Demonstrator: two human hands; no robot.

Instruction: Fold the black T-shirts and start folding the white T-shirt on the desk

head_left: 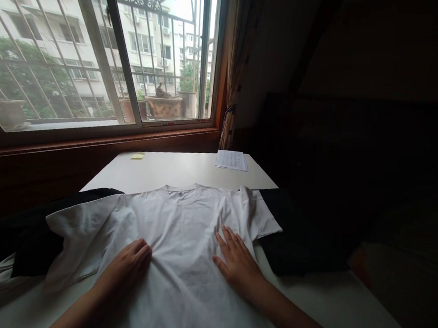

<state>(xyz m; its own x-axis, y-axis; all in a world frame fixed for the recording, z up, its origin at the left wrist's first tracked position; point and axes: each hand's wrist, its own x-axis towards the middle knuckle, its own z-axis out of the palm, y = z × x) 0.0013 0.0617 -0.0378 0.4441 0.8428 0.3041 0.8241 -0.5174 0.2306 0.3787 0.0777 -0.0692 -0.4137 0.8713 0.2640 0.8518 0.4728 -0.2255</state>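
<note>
A white T-shirt (187, 232) lies spread over the table, its neckline at the far side and a short sleeve out to each side. My left hand (132, 258) is on the left half of the shirt with its fingers curled together. Creases in the cloth run out from those fingertips, which pinch the fabric. On the right half, my right hand (236, 262) rests flat with fingers stretched out, touching the cloth. The shirt's lower part runs out of view toward me.
Dark cloth (300, 234) lies to the shirt's right, more dark cloth (41, 236) to its left. On the white table's (166, 165) far end are printed sheets (231, 160) and a yellow sticky note (137, 156). Behind it stands a barred window (147, 54) with a tied curtain (232, 85).
</note>
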